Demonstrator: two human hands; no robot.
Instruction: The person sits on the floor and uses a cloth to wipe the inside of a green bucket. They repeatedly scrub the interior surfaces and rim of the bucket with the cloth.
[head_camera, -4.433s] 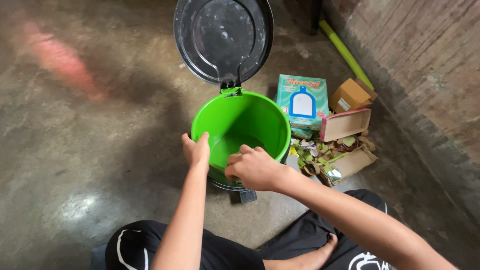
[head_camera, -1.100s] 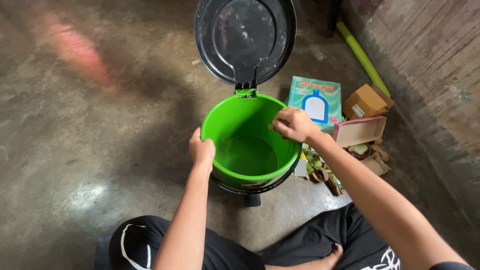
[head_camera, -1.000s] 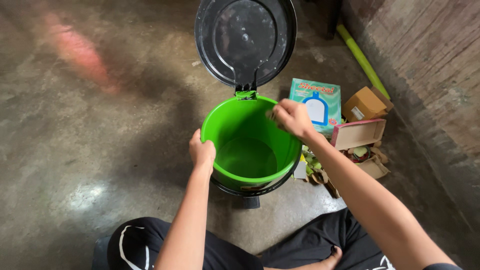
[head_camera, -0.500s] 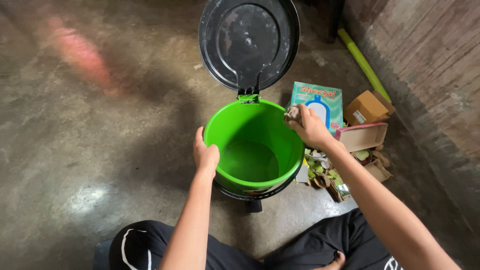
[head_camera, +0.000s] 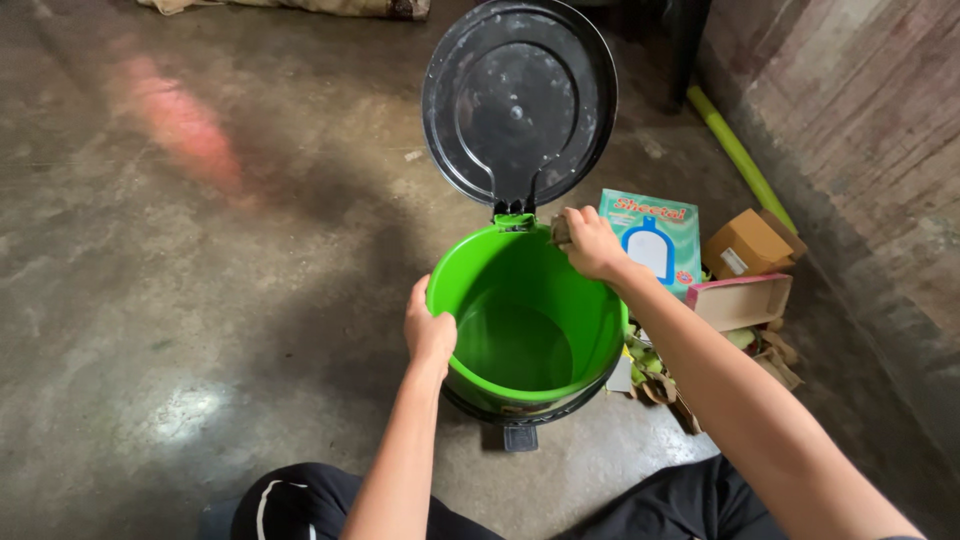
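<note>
A green pedal bin (head_camera: 520, 345) stands on the concrete floor with its round black lid (head_camera: 518, 100) tipped up and open. The inside looks empty. My left hand (head_camera: 430, 330) grips the bin's near-left rim. My right hand (head_camera: 590, 243) is at the far rim beside the lid hinge, closed on a small brownish pad or cloth (head_camera: 559, 231) pressed against the rim. My legs in black trousers (head_camera: 300, 500) show at the bottom.
To the right of the bin lie a teal printed box (head_camera: 655, 235), a brown carton (head_camera: 748, 243), an open pinkish carton (head_camera: 740, 300) and scraps of paper and leaves (head_camera: 660, 375). A yellow-green pipe (head_camera: 738, 155) runs along the brick wall (head_camera: 860, 150).
My right hand has slid along the rim from the near side, round the right side, to the far edge by the hinge. My left hand kept its grip on the rim.
</note>
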